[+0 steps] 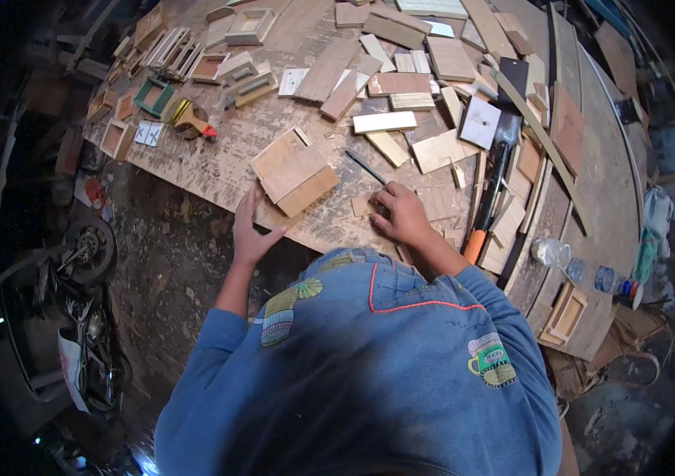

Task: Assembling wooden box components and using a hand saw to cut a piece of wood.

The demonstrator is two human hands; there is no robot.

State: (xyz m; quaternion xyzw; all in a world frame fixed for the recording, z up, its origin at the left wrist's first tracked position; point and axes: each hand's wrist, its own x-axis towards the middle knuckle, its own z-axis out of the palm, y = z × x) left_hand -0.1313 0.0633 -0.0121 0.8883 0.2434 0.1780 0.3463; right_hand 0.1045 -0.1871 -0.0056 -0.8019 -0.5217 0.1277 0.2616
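A small light-brown wooden box [294, 170] with a narrow slot at its far edge rests near the table's front edge. At its near left side is my left hand [251, 228], fingers stretched up along it and thumb spread apart; the fingertips are close to or touching the box. To the right, my right hand [403, 213] lies low on the table with its fingers curled. A dark pencil [363, 166] has its near end by my right index finger. A small flat piece of wood [362, 207] lies at the fingertips; whether they grip it is hidden.
Loose wood offcuts [401, 83] cover the table's far middle and right. A handsaw with a black and orange handle [476, 244] lies to my right, near plastic bottles [551, 252]. A paintbrush [193, 123] and several small wooden frames [118, 140] stand far left.
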